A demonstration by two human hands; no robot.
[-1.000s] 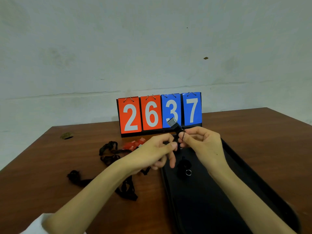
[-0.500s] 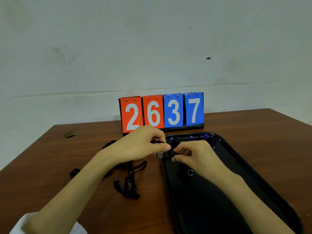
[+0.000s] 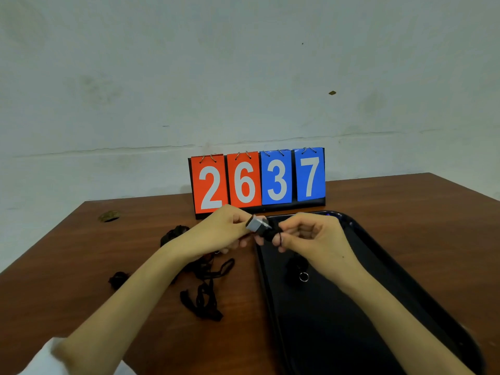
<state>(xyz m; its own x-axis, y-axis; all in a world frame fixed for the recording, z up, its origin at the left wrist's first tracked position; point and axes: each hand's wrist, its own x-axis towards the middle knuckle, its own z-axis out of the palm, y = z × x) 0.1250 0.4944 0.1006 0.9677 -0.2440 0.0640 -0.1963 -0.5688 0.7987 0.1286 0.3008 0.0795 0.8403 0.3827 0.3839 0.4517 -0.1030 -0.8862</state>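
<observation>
A brown wooden tabletop (image 3: 67, 266) carries a long black plastic tray (image 3: 405, 282) along its right half, running from near the far edge towards the near edge. A red-and-blue flip scoreboard (image 3: 257, 182) reading 2637 stands at the middle of the far edge. A tangle of black woven lanyards (image 3: 205, 301) lies just left of the tray's left rim.

Both hands are raised over the tray's far left corner. The left hand (image 3: 216, 234) pinches a small grey-and-black clip piece (image 3: 258, 224) between curled fingers and thumb, and the right hand (image 3: 313, 236) pinches its thin black cord loop (image 3: 280, 238).

The step looks like fitting cord to clip. The next move probably calls for a steady left hold while the right threads the loop. A small metal ring (image 3: 303, 276) lies in the tray below
</observation>
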